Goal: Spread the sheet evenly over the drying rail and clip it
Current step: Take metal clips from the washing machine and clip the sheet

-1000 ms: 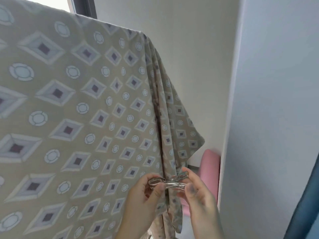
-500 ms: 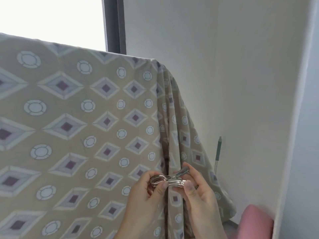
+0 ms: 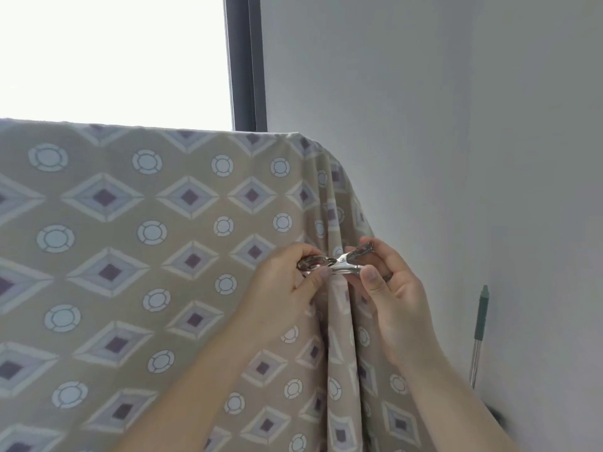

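Note:
A beige sheet (image 3: 137, 256) with diamond and ring patterns hangs over a high rail that is hidden under its top fold. Its right end falls in gathered vertical folds. A shiny metal clip (image 3: 336, 263) lies level in front of those folds, held at both ends. My left hand (image 3: 287, 288) pinches its left, looped end between thumb and fingers. My right hand (image 3: 391, 288) grips its right end, thumb below and fingers above. Whether the clip's jaws bite the cloth cannot be told.
A bright window (image 3: 111, 57) with a dark frame (image 3: 246, 60) stands behind the sheet. A white wall (image 3: 424, 125) fills the right side. A green-handled pole (image 3: 479, 327) leans against that wall at the lower right.
The view has tilted upward, showing the window and the sheet's top fold lower in frame. Both hands have risen with the clip along the gathered folds, closer to the rail.

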